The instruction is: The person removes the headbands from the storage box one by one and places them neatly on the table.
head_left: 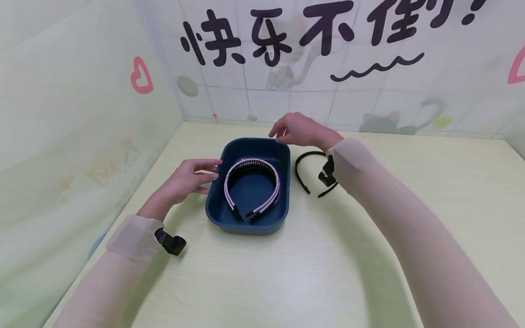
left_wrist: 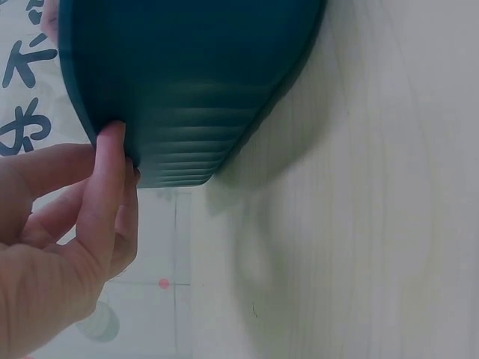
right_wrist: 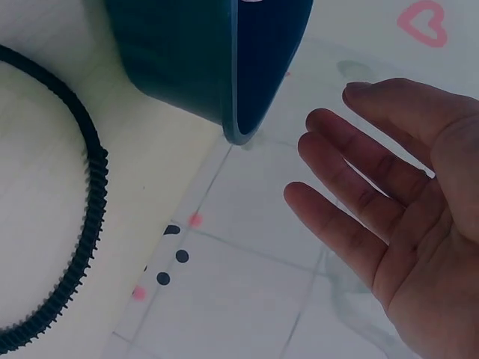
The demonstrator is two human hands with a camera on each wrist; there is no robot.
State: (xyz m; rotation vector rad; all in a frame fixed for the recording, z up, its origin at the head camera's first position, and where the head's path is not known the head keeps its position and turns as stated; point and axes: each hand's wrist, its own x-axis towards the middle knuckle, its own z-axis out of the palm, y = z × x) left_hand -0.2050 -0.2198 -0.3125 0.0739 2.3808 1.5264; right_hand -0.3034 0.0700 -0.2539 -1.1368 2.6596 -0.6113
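A dark blue plastic bin sits on the table, holding a few nested hairbands, pale pink with black tips and a dark toothed one among them. My left hand reaches to the bin's left side, its fairly straight fingertips touching the wall near the rim, as the left wrist view shows. Above the far right corner is my right hand, fingers loosely bent; in the right wrist view nothing lies in the palm and the fingers are apart from the rim. A black ridged hairband lies right of the bin, partly hidden by my right wrist.
The pale wooden table meets a printed back wall just behind the bin. A pale curtain-like wall runs along the left edge. Small black wrist cameras stick out below both wrists.
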